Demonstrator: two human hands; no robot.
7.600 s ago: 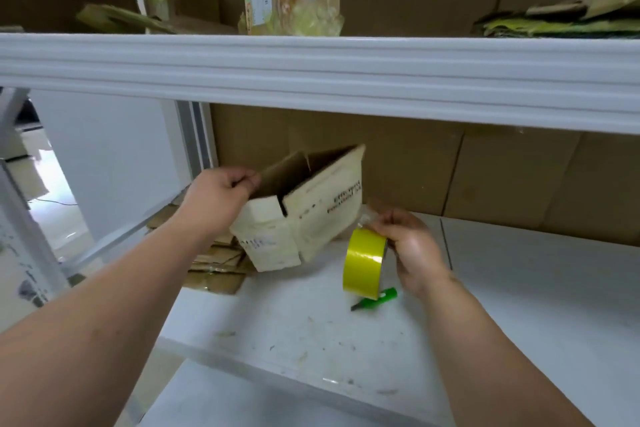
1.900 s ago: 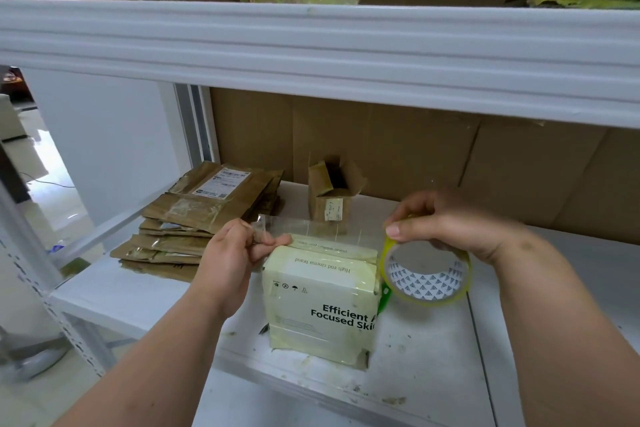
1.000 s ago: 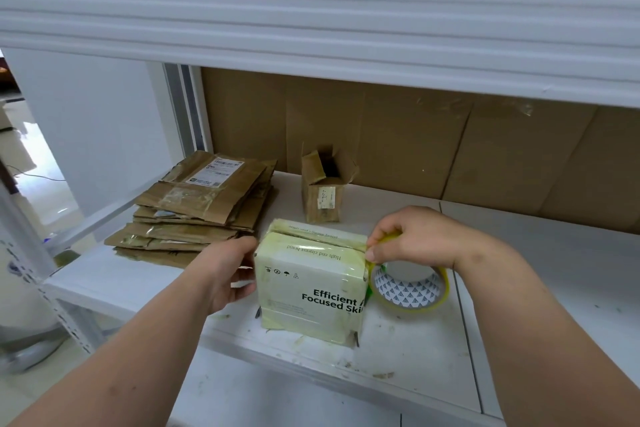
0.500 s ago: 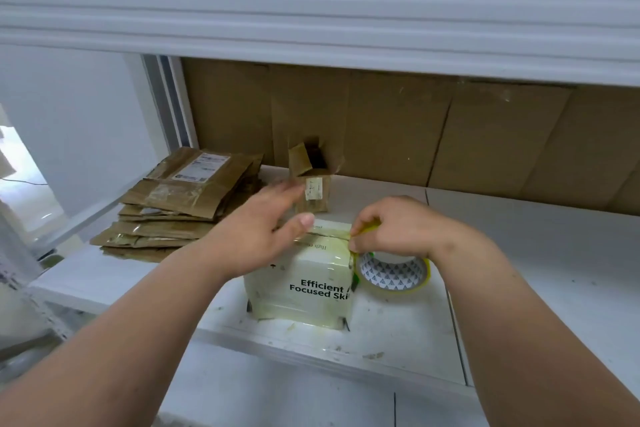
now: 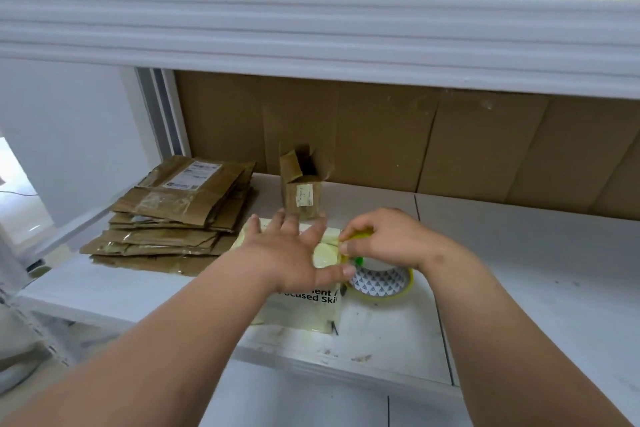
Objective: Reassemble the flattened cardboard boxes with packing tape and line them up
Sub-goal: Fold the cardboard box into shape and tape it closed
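Her left hand has moved on top, lying flat, smoothing tape across the box; right hand fingers pinch the tape roll, seam nearly sealed.

Left hand flat, palm down, fingers spread, right hand beside it, fingertips pinched, both forearms extended.

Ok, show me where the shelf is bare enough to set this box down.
Bare: the white shelf right of the tape roll, up to the cardboard backing. Crowded: the left end holds the flattened stack; the small open box stands behind the printed box.
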